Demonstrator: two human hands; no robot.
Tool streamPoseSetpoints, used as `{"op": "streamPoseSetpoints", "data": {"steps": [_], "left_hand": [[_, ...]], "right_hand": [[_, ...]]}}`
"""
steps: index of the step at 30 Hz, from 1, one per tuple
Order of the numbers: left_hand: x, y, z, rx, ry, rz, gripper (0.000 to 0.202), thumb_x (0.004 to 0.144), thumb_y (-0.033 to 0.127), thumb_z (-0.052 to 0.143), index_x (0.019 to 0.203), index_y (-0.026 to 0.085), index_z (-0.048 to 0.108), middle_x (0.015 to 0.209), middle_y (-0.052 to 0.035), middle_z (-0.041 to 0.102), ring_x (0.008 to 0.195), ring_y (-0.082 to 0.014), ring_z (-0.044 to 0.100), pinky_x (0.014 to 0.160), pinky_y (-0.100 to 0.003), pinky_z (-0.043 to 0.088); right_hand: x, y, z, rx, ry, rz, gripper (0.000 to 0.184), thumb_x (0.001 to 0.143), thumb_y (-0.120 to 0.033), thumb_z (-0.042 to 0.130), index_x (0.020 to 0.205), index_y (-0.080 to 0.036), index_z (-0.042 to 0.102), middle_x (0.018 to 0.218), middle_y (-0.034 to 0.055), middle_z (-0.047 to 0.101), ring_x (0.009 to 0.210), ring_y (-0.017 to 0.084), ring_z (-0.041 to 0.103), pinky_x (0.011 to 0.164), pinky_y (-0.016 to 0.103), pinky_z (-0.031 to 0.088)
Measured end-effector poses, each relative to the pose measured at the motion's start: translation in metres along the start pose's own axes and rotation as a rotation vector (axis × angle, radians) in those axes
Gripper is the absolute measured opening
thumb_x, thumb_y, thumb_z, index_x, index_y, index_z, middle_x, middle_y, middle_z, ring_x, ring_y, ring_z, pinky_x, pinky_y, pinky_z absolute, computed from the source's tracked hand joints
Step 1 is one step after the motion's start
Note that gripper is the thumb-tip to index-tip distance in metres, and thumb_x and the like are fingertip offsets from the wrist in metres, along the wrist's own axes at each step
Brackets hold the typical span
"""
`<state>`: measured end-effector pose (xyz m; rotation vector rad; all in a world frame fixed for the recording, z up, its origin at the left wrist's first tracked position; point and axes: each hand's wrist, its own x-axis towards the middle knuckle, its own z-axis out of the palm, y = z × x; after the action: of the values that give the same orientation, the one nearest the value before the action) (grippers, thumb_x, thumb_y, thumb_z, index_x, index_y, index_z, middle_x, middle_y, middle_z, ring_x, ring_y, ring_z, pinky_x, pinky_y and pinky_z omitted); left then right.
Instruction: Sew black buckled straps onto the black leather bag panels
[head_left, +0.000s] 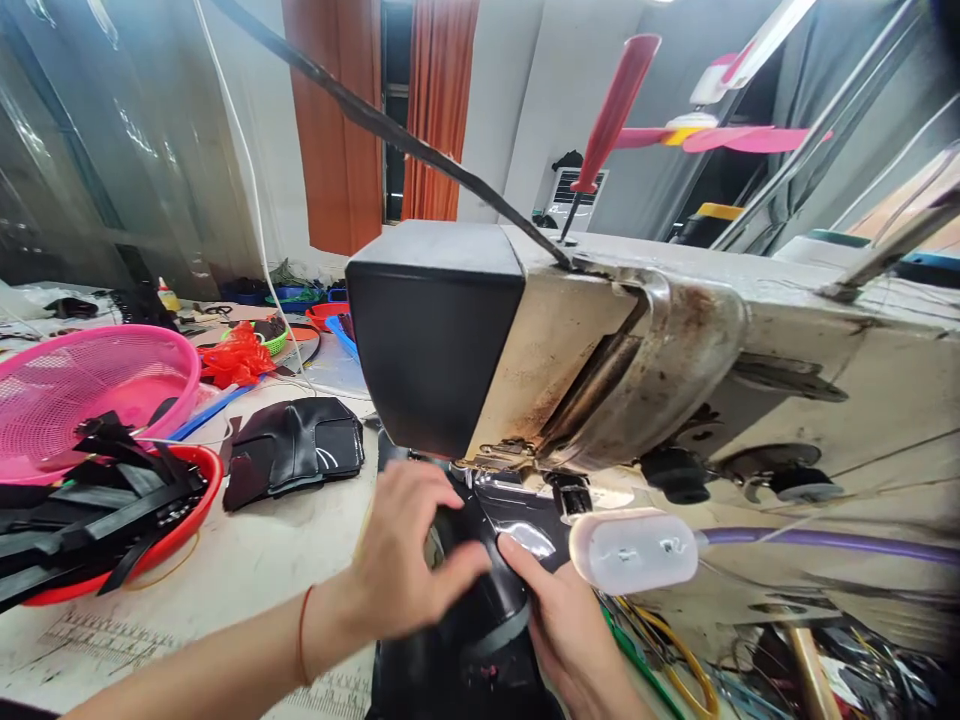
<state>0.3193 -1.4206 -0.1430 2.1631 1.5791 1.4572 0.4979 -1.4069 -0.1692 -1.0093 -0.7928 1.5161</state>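
Observation:
A glossy black leather-like piece [491, 590] lies under the head of an industrial sewing machine [435, 340], its surface curved and shiny. My left hand [401, 555] is over the left side of the piece, slightly blurred, with thumb and fingers spread apart. Whether its fingertips touch the material I cannot tell. On the right, my right hand [570, 625] grips the edge of the piece, thumb on top and the other fingers mostly hidden beneath. The needle area is largely hidden behind the machine head. A white lamp [634, 550] hangs just above my right hand.
Left of the machine lies a stack of black leather-like pieces [296, 450]. A red basket [214, 480] holds black strips, with a pink basket [191, 360] behind it. A red-handled screwdriver [619, 110] stands on the machine. Scissors-like yellow handles [694, 660] show at lower right.

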Motion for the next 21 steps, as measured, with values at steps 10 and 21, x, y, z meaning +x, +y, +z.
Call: {"op": "streamPoseSetpoints", "data": {"steps": [10,21], "left_hand": [[-0.028,0.012,0.000,0.403,-0.359,0.324,0.077,0.080,0.044,0.063,0.143,0.010,0.034,0.150,-0.0158,0.039,0.131,-0.0345,0.040,0.107,-0.048,0.031],[-0.016,-0.001,-0.015,0.308,-0.440,0.365,0.076,0.068,0.013,0.053,0.142,0.011,0.035,0.148,-0.0150,0.043,0.131,-0.0311,0.042,0.106,-0.049,0.032]], "right_hand": [[-0.013,0.009,0.017,0.110,0.028,0.023,0.060,0.062,-0.035,0.086,0.116,-0.020,0.065,0.116,0.0047,0.070,0.115,0.028,0.060,0.106,0.043,0.044],[-0.023,0.015,0.037,0.092,0.088,-0.030,0.069,0.061,-0.036,0.084,0.126,-0.025,0.062,0.121,0.0054,0.069,0.114,0.026,0.062,0.097,0.037,0.052]]}}
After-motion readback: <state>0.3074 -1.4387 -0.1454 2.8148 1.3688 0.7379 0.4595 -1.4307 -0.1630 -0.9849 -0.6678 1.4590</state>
